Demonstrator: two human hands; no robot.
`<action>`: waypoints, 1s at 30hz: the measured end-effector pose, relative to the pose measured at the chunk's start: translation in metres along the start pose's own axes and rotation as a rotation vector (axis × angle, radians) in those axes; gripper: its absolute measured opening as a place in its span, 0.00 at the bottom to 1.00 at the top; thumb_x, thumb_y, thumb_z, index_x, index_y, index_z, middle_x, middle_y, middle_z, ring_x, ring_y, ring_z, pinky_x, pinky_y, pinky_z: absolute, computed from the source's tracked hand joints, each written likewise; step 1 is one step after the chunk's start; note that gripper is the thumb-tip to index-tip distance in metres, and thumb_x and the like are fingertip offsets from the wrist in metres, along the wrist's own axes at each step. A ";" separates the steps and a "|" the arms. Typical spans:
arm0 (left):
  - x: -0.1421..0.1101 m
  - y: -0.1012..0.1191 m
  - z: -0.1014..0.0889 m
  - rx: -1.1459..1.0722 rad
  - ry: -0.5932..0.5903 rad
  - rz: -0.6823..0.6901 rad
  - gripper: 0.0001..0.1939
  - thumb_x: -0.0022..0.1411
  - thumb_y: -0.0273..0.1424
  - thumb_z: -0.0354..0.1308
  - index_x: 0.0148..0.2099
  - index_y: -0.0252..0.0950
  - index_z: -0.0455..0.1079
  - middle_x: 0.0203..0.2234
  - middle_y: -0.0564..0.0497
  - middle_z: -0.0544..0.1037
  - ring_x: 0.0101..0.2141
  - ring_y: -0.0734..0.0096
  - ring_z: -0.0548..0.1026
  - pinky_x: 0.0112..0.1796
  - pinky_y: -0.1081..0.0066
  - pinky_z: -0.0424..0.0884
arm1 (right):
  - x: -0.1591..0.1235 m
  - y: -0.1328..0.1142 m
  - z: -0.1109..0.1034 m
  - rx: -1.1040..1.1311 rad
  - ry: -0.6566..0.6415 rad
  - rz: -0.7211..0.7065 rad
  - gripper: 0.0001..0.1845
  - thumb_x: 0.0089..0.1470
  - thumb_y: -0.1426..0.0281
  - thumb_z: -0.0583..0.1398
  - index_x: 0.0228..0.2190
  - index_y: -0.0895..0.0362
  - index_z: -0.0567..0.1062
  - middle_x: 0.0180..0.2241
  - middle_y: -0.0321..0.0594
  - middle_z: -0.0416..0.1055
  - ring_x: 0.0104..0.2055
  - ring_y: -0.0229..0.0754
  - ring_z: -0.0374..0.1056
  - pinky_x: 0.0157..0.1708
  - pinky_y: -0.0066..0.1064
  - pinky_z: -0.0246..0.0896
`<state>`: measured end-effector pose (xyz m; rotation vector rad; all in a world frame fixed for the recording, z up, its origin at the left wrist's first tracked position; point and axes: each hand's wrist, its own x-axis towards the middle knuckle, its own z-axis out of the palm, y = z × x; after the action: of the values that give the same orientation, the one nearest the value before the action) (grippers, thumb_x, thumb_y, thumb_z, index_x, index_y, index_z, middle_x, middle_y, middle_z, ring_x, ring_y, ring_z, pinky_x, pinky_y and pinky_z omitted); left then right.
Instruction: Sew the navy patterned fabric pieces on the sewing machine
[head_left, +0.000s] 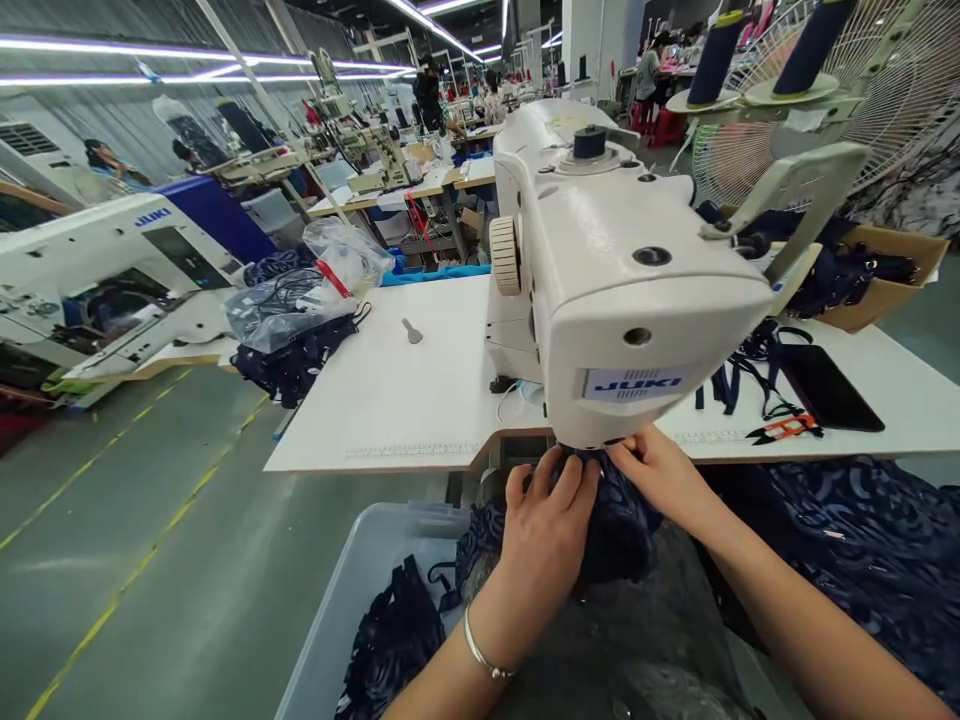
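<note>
A white sewing machine (pixel 645 270) stands in front of me, its head hiding the needle area. Just below it, my left hand (pixel 551 515) has its fingers bent down onto a dark navy patterned garment (pixel 619 530). On the other side of the machine head, my right hand (pixel 660 475) pinches the same cloth near its upper edge. The right fingertips are partly hidden beneath the machine head. The garment hangs from both hands over my lap.
A grey plastic bin (pixel 337 590) with navy pieces stands at lower left. Orange-handled thread snips (pixel 787 428) and a black phone (pixel 832 388) lie on the white table (pixel 412 400) at right. Bagged garments (pixel 289 310) rest on its left edge. More navy cloth (pixel 862 540) lies at right.
</note>
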<state>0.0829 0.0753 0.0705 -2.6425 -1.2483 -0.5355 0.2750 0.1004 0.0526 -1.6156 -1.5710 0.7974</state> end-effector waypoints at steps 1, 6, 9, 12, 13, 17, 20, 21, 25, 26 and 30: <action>0.001 0.000 -0.001 0.011 -0.003 0.000 0.20 0.69 0.23 0.48 0.60 0.41 0.64 0.52 0.49 0.73 0.57 0.63 0.66 0.54 0.59 0.56 | 0.001 0.000 -0.001 -0.031 0.005 0.002 0.11 0.59 0.59 0.53 0.31 0.53 0.63 0.21 0.29 0.61 0.25 0.39 0.61 0.27 0.28 0.52; 0.004 0.002 -0.002 0.041 0.000 0.006 0.21 0.68 0.22 0.47 0.60 0.41 0.63 0.52 0.49 0.72 0.56 0.62 0.66 0.51 0.58 0.59 | 0.006 -0.001 -0.002 -0.070 -0.014 0.009 0.10 0.59 0.60 0.52 0.37 0.53 0.66 0.24 0.33 0.67 0.29 0.44 0.67 0.31 0.30 0.56; 0.006 0.004 -0.003 0.050 0.007 -0.005 0.19 0.68 0.23 0.49 0.58 0.42 0.65 0.52 0.50 0.73 0.55 0.62 0.67 0.50 0.59 0.60 | 0.007 -0.002 -0.002 -0.053 -0.021 0.024 0.11 0.59 0.60 0.53 0.38 0.53 0.67 0.26 0.35 0.69 0.34 0.47 0.70 0.34 0.32 0.58; 0.007 0.007 -0.003 0.064 0.001 -0.033 0.19 0.67 0.23 0.51 0.58 0.42 0.65 0.51 0.50 0.73 0.53 0.62 0.68 0.50 0.59 0.61 | 0.007 -0.004 -0.003 -0.041 -0.035 0.029 0.11 0.59 0.60 0.53 0.38 0.53 0.67 0.27 0.36 0.71 0.36 0.49 0.71 0.36 0.33 0.59; 0.007 0.009 -0.003 0.068 -0.007 -0.042 0.19 0.67 0.24 0.51 0.59 0.41 0.65 0.51 0.49 0.72 0.53 0.62 0.68 0.50 0.59 0.61 | 0.007 -0.004 -0.003 -0.041 -0.037 0.025 0.11 0.59 0.60 0.53 0.38 0.53 0.68 0.27 0.36 0.72 0.37 0.50 0.71 0.36 0.34 0.59; 0.009 0.013 -0.004 0.085 -0.023 -0.059 0.21 0.66 0.25 0.52 0.60 0.40 0.64 0.51 0.48 0.71 0.52 0.61 0.68 0.52 0.58 0.61 | 0.009 -0.003 -0.003 -0.051 -0.031 0.017 0.11 0.59 0.60 0.52 0.36 0.53 0.68 0.28 0.37 0.72 0.38 0.50 0.71 0.38 0.35 0.61; 0.011 0.015 -0.005 0.107 0.000 -0.060 0.18 0.66 0.25 0.53 0.58 0.38 0.66 0.48 0.47 0.73 0.50 0.62 0.70 0.50 0.59 0.63 | 0.010 0.000 -0.003 -0.060 -0.038 0.011 0.10 0.58 0.61 0.53 0.35 0.53 0.69 0.28 0.38 0.72 0.37 0.50 0.71 0.38 0.35 0.61; 0.012 0.016 -0.005 0.111 0.005 -0.059 0.18 0.66 0.24 0.53 0.57 0.38 0.66 0.47 0.47 0.73 0.49 0.62 0.70 0.49 0.59 0.63 | 0.010 0.001 -0.003 -0.063 -0.041 0.007 0.10 0.58 0.61 0.53 0.35 0.53 0.69 0.28 0.38 0.72 0.37 0.50 0.71 0.38 0.36 0.61; 0.013 0.017 -0.006 0.133 -0.004 -0.055 0.19 0.65 0.23 0.54 0.57 0.38 0.66 0.47 0.48 0.73 0.49 0.62 0.70 0.49 0.59 0.64 | 0.010 0.000 -0.007 -0.083 -0.068 -0.023 0.11 0.59 0.61 0.52 0.34 0.54 0.70 0.26 0.38 0.72 0.34 0.49 0.71 0.35 0.35 0.62; 0.013 0.018 -0.006 0.143 -0.010 -0.055 0.19 0.65 0.23 0.54 0.57 0.38 0.66 0.47 0.49 0.73 0.49 0.62 0.70 0.49 0.59 0.64 | 0.010 -0.001 -0.008 -0.087 -0.079 -0.034 0.11 0.59 0.61 0.52 0.34 0.53 0.70 0.24 0.37 0.71 0.32 0.49 0.70 0.33 0.35 0.62; 0.014 0.019 -0.009 0.175 -0.027 -0.046 0.20 0.64 0.22 0.52 0.57 0.39 0.67 0.46 0.49 0.73 0.50 0.63 0.70 0.49 0.61 0.64 | 0.010 -0.003 -0.011 -0.100 -0.085 -0.065 0.12 0.59 0.61 0.52 0.33 0.52 0.71 0.19 0.35 0.68 0.26 0.48 0.69 0.30 0.34 0.62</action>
<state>0.1036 0.0709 0.0844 -2.4906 -1.3024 -0.3793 0.2833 0.1097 0.0616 -1.6103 -1.7394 0.7730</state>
